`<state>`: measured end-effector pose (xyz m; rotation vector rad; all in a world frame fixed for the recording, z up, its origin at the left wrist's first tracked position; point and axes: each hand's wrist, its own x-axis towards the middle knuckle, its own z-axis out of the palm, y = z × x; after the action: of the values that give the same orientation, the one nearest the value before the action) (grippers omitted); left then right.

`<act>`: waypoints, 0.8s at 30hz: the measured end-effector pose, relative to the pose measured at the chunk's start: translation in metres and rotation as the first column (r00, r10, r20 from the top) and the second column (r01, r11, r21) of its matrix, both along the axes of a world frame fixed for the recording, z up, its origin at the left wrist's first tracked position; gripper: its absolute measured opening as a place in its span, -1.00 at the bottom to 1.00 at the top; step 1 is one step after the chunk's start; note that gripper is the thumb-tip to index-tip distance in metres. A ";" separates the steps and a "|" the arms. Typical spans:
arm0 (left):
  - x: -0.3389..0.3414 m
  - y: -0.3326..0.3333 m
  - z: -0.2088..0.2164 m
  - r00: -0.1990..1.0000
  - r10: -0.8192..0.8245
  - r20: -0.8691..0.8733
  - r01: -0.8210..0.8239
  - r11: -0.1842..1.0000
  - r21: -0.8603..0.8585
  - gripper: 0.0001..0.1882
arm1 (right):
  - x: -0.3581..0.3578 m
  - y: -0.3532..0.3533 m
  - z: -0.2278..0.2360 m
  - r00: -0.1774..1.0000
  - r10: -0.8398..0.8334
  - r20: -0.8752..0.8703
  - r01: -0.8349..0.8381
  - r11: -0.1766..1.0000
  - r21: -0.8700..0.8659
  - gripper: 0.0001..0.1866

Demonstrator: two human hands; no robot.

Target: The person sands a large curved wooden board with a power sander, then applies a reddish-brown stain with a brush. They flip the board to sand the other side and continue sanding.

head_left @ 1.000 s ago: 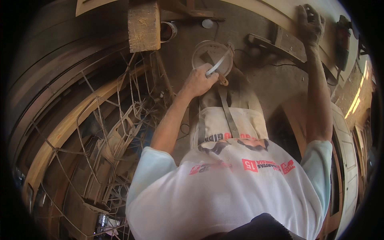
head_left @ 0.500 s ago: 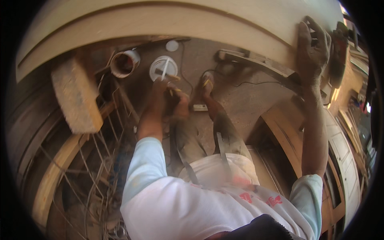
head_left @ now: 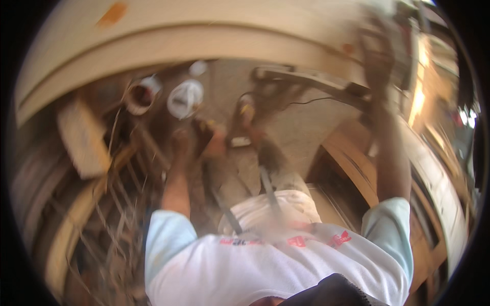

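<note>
Left hand [head_left: 180, 138] was blurred near white bucket [head_left: 174, 103], right hand [head_left: 376, 53] at far panel's [head_left: 219, 43] right; finger opening and hold could not be told.

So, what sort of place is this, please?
It is probably a woodworking workshop: I see a long, pale, grooved panel across the top, a thick, tan wooden block at left, and a round white bucket.

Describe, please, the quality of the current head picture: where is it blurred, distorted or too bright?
Head view: the right hand is smeared by blur; head view: the left hand is dim and indistinct; head view: the near edge of the pale panel bends into an arc; head view: bright streaks glare at the right.
</note>
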<state>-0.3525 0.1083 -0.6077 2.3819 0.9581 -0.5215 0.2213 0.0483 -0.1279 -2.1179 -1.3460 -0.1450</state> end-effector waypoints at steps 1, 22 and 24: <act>-0.020 -0.013 0.035 0.994 0.026 -0.107 -0.034 0.997 -0.070 -0.64 | 0.010 -0.019 0.006 0.999 -0.035 -0.002 0.035 0.999 -0.031 -0.65; 0.012 -0.133 0.235 0.554 0.833 0.022 -0.778 0.527 -0.342 -0.50 | 0.011 -0.140 0.108 0.946 -0.324 0.009 0.321 0.932 -0.171 -0.37; 0.009 -0.137 0.233 0.542 0.840 0.025 -0.791 0.520 -0.323 -0.49 | -0.075 -0.148 0.115 0.906 -0.356 -0.230 0.316 0.929 -0.192 -0.40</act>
<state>-0.3440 -0.0292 -0.3752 1.4161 1.6442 -0.0391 0.1460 -0.0996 -0.0127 -2.3875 -0.8526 0.0989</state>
